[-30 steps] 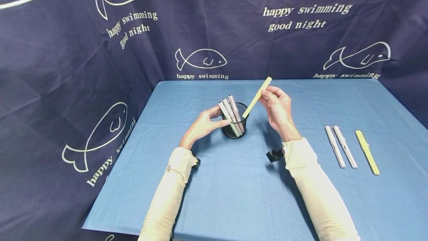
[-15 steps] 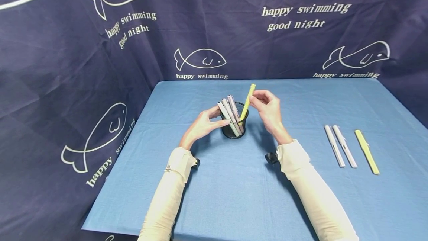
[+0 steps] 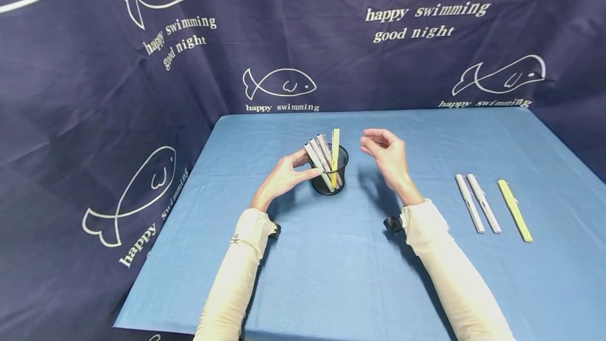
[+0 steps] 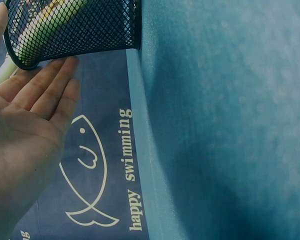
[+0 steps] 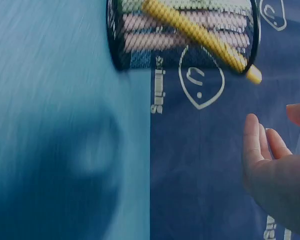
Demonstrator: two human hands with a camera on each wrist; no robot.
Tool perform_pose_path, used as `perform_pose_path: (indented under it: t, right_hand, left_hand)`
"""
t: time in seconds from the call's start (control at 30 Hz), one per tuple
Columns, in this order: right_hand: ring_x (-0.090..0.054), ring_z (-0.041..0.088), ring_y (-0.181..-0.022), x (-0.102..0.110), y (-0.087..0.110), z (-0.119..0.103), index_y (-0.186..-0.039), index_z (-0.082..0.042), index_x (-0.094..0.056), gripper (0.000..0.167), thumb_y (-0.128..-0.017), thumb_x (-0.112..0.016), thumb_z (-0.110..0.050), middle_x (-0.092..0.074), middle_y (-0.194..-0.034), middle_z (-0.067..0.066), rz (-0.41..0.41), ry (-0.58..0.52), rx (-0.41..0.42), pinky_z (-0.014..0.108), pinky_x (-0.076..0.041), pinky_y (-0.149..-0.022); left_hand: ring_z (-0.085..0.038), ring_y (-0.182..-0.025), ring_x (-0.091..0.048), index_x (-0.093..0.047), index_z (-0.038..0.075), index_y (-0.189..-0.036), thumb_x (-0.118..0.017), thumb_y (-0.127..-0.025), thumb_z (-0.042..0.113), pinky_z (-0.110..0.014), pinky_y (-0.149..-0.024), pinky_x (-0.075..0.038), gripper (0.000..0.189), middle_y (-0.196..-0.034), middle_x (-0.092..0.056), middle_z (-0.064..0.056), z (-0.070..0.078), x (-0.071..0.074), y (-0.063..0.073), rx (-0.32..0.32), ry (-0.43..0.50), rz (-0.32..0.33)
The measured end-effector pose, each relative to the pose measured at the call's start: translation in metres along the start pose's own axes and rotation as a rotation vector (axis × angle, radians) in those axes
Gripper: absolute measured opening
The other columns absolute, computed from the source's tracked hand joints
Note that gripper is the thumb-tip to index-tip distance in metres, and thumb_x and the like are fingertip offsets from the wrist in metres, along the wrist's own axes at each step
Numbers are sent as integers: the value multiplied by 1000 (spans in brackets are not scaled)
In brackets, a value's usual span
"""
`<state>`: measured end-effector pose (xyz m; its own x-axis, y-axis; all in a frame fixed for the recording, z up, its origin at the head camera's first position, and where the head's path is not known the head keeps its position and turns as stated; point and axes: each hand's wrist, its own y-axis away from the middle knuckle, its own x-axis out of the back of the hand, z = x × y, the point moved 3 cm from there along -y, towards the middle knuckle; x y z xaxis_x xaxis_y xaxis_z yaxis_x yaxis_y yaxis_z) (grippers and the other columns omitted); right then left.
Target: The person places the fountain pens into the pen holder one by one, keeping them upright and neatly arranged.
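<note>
A black mesh pen holder (image 3: 320, 185) stands on the table with several pens in it. Pale pens (image 3: 314, 154) lean left inside, and a yellow pen (image 3: 335, 149) stands nearly upright beside them. My left hand (image 3: 283, 177) holds the rim from the left, thumb in front and fingers behind; in the left wrist view, its fingers lie against the mesh. To the right of the holder, my right hand (image 3: 390, 159) hovers with thumb and fingers apart. Through the mesh in the right wrist view, the yellow pen (image 5: 195, 31) crosses the paler ones.
Two pale pens (image 3: 470, 205) (image 3: 484, 205) and another yellow pen (image 3: 515, 211) lie on the blue tablecloth (image 3: 331, 272) at the right. A dark blue curtain (image 3: 341, 83) with fish drawings hangs behind and at the left.
My right hand lowered the yellow pen into the pen holder, let go and drew back to the right. The left hand stayed at the holder.
</note>
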<state>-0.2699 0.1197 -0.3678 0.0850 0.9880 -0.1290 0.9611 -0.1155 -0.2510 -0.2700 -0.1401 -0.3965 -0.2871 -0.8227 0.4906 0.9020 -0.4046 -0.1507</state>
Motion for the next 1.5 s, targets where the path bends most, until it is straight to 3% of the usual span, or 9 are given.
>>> perform_pose_path:
  t: [0.13,0.4,0.57,0.97,1.23,1.5]
  right_hand:
    - [-71,12,-85,21,1,0,-111,5,-69,15,-96,-68,5,-72,-93,7,39,-76,-9,28,-60,-85]
    - [-72,11,-76,67,2,3,-107,9,-69,13,-95,-67,10,-72,-85,5,116,-193,-28,25,-60,-79]
    - [-72,12,-74,91,5,7,-100,4,-73,11,-95,-67,11,-71,-84,6,148,-234,-51,26,-61,-78]
    - [-73,14,-72,143,11,0,-98,5,-73,9,-93,-69,11,-74,-85,8,188,-285,-64,26,-61,-75]
    - [-72,6,-69,183,24,-3,-92,-6,-75,15,-96,-66,5,-75,-80,-2,227,-96,-140,18,-58,-70]
    - [-71,2,-65,208,35,-5,-85,-18,-74,25,-98,-64,0,-73,-76,-10,164,86,-221,15,-57,-65]
  left_hand:
    - [-29,-132,-56,-52,14,-154,-79,-93,41,-46,-113,-42,72,-138,-65,-8,0,0,0,0,13,2]
    - [-28,-132,-56,-52,13,-153,-78,-94,39,-43,-112,-42,69,-137,-66,-8,0,-1,-1,-3,-6,-1]
    - [-29,-133,-56,-51,12,-153,-77,-94,41,-43,-113,-42,70,-138,-64,-9,0,1,0,7,-12,1]
    - [-29,-134,-55,-52,12,-153,-77,-94,39,-48,-114,-41,69,-138,-65,-10,2,3,0,1,1,0]
    - [-28,-133,-56,-53,12,-152,-78,-94,39,-45,-113,-42,68,-137,-65,-8,2,1,-1,3,-5,-4]
    - [-27,-133,-56,-52,12,-152,-78,-93,41,-43,-113,-41,71,-139,-64,-9,1,-1,0,15,10,2]
